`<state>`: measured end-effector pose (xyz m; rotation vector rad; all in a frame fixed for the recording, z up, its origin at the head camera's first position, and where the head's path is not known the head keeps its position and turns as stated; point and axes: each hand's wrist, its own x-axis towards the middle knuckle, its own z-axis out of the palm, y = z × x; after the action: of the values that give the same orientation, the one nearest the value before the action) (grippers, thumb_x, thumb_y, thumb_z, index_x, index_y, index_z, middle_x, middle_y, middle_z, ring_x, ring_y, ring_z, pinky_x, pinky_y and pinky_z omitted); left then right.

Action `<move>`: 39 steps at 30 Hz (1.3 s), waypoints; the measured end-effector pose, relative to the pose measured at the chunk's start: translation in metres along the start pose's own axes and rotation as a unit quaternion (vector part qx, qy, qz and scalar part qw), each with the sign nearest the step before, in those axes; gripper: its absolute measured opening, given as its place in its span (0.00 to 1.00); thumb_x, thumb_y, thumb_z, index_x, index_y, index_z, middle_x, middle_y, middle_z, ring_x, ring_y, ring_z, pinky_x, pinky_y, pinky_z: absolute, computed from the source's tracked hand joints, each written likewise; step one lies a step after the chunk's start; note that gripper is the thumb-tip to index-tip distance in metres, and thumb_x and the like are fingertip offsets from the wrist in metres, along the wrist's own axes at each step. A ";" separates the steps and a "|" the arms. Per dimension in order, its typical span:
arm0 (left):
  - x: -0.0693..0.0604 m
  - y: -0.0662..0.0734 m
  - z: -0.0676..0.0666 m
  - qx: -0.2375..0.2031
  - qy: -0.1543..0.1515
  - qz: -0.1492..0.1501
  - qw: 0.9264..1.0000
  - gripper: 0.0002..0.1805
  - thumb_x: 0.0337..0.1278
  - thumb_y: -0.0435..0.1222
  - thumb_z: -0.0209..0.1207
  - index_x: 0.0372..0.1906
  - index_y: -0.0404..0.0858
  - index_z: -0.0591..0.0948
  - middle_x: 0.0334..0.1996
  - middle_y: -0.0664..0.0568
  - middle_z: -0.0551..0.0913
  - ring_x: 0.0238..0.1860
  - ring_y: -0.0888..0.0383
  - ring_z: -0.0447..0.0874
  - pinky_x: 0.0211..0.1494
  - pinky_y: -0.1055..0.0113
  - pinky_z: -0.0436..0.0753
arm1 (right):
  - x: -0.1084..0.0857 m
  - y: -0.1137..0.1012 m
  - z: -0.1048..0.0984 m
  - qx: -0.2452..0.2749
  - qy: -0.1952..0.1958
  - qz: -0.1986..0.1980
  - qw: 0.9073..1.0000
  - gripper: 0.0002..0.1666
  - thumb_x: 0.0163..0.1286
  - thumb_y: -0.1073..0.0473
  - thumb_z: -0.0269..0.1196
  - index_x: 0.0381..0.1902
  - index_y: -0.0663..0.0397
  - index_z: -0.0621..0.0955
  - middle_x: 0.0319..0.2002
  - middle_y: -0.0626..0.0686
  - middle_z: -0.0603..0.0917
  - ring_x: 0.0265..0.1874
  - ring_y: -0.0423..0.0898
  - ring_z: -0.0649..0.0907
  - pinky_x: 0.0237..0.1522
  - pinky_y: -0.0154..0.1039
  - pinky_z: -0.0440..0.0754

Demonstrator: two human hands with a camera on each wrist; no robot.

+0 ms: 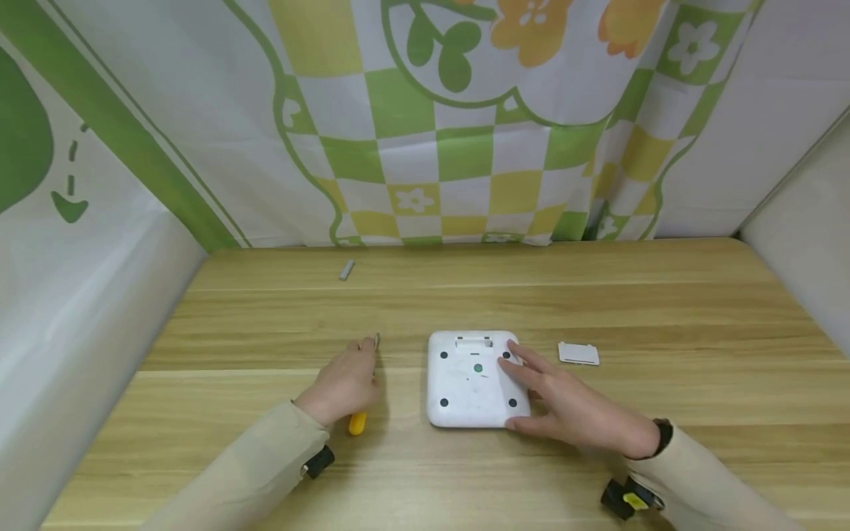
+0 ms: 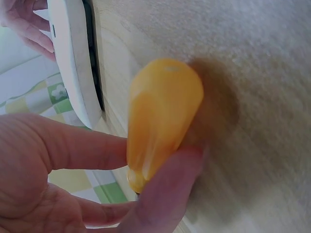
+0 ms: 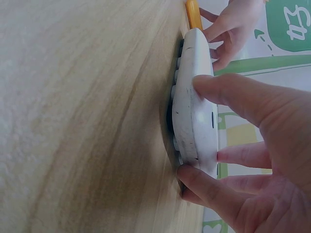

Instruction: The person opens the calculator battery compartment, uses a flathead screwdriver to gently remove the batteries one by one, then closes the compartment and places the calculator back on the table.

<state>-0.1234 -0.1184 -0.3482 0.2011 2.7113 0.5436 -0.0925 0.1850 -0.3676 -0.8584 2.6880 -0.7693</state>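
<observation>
A white calculator (image 1: pixel 473 391) lies face down on the table, its keys (image 3: pixel 173 92) showing along the underside in the right wrist view. Its battery compartment (image 1: pixel 474 343) is uncovered near the far edge. My right hand (image 1: pixel 564 405) holds the calculator's right side, thumb at the near corner and fingers spread over the back and edge. Left of it, my left hand (image 1: pixel 345 380) pinches a screwdriver with a yellow handle (image 2: pixel 163 104) between thumb and fingers, low over the table. Its metal end (image 1: pixel 377 340) shows just past the fingers; most of the shaft is hidden.
A small white battery cover (image 1: pixel 578 353) lies to the right of the calculator. Farther back on the left is a small grey cylinder (image 1: pixel 347 270), which looks like a battery. A patterned curtain (image 1: pixel 465 162) hangs behind the wooden table (image 1: pixel 265 324).
</observation>
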 end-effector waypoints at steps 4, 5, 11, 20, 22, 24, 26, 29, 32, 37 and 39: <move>-0.001 -0.001 -0.001 -0.002 0.001 0.005 1.000 0.34 0.54 0.27 0.57 0.66 0.21 0.60 0.44 0.33 0.74 0.26 0.52 0.72 0.22 0.67 0.73 | 0.000 0.000 0.000 -0.001 0.000 0.002 1.000 0.45 0.61 0.48 0.68 0.69 0.64 0.64 0.73 0.65 0.55 0.66 0.59 0.68 0.57 0.45 0.77; -0.002 -0.001 -0.001 -0.003 0.002 0.006 1.000 0.34 0.54 0.28 0.57 0.66 0.21 0.60 0.43 0.34 0.74 0.25 0.52 0.72 0.21 0.67 0.73 | 0.000 0.000 0.000 -0.002 0.000 0.003 1.000 0.45 0.61 0.48 0.68 0.69 0.64 0.65 0.73 0.65 0.55 0.66 0.59 0.68 0.57 0.46 0.76; -0.004 0.000 -0.002 0.013 0.028 0.017 0.999 0.31 0.55 0.33 0.59 0.61 0.21 0.65 0.34 0.40 0.73 0.21 0.54 0.69 0.18 0.68 0.70 | 0.000 -0.001 -0.001 -0.005 -0.002 0.004 1.000 0.45 0.61 0.48 0.68 0.69 0.63 0.65 0.73 0.65 0.55 0.67 0.60 0.68 0.58 0.46 0.76; -0.008 0.010 -0.002 0.077 0.085 0.063 0.991 0.38 0.54 0.42 0.64 0.61 0.19 0.66 0.48 0.32 0.71 0.44 0.43 0.74 0.44 0.54 0.81 | 0.000 -0.001 -0.001 -0.003 -0.004 0.004 1.000 0.45 0.61 0.48 0.68 0.69 0.63 0.65 0.73 0.65 0.54 0.67 0.60 0.67 0.57 0.45 0.76; -0.009 0.013 -0.001 0.083 0.090 0.076 0.990 0.40 0.54 0.43 0.64 0.63 0.19 0.64 0.55 0.28 0.69 0.55 0.38 0.70 0.59 0.48 0.74 | 0.000 -0.001 -0.001 -0.003 -0.004 0.005 1.000 0.45 0.61 0.47 0.68 0.69 0.62 0.65 0.73 0.64 0.54 0.67 0.60 0.67 0.57 0.45 0.76; -0.008 0.015 0.001 0.079 0.091 0.087 0.989 0.41 0.54 0.44 0.64 0.63 0.19 0.64 0.60 0.27 0.66 0.61 0.36 0.65 0.67 0.45 0.65 | 0.000 -0.001 -0.001 -0.002 -0.005 0.007 1.000 0.45 0.61 0.47 0.68 0.69 0.62 0.65 0.74 0.64 0.54 0.67 0.60 0.67 0.57 0.45 0.76; -0.008 0.017 0.003 0.071 0.091 0.094 0.989 0.40 0.54 0.43 0.64 0.64 0.20 0.64 0.62 0.26 0.64 0.64 0.35 0.61 0.70 0.44 0.61 | 0.000 -0.001 -0.001 -0.001 -0.005 0.007 1.000 0.45 0.61 0.47 0.68 0.69 0.62 0.65 0.74 0.64 0.54 0.67 0.60 0.67 0.57 0.44 0.77; -0.008 0.019 0.006 0.051 0.086 0.101 0.990 0.39 0.55 0.42 0.63 0.64 0.20 0.63 0.64 0.26 0.62 0.66 0.34 0.59 0.71 0.44 0.58 | 0.000 -0.001 -0.001 0.001 -0.007 0.009 1.000 0.45 0.61 0.46 0.68 0.69 0.61 0.65 0.74 0.64 0.54 0.67 0.60 0.68 0.56 0.44 0.77; -0.009 0.022 0.007 0.023 0.078 0.107 0.991 0.39 0.55 0.41 0.63 0.65 0.21 0.63 0.65 0.27 0.60 0.68 0.35 0.57 0.72 0.44 0.57 | 0.000 -0.001 -0.001 0.000 -0.009 0.011 1.000 0.45 0.61 0.46 0.68 0.70 0.61 0.65 0.74 0.64 0.54 0.67 0.60 0.68 0.56 0.44 0.77; -0.010 0.027 0.010 -0.017 0.051 0.105 0.993 0.45 0.54 0.47 0.65 0.69 0.27 0.60 0.70 0.29 0.54 0.71 0.33 0.51 0.71 0.41 0.56 | 0.000 -0.001 -0.001 -0.001 -0.009 0.012 1.000 0.45 0.61 0.47 0.68 0.69 0.61 0.65 0.74 0.64 0.54 0.66 0.60 0.68 0.56 0.44 0.78; -0.010 0.030 0.011 -0.027 0.040 0.106 0.993 0.49 0.49 0.49 0.68 0.71 0.30 0.59 0.72 0.30 0.52 0.72 0.34 0.49 0.71 0.40 0.55 | 0.000 -0.001 -0.002 0.001 -0.010 0.010 1.000 0.45 0.61 0.47 0.68 0.69 0.61 0.65 0.73 0.65 0.54 0.66 0.60 0.69 0.55 0.43 0.78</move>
<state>-0.1078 -0.0894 -0.3429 0.4671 2.7653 0.6973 -0.0923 0.1848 -0.3653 -0.8314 2.6743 -0.7563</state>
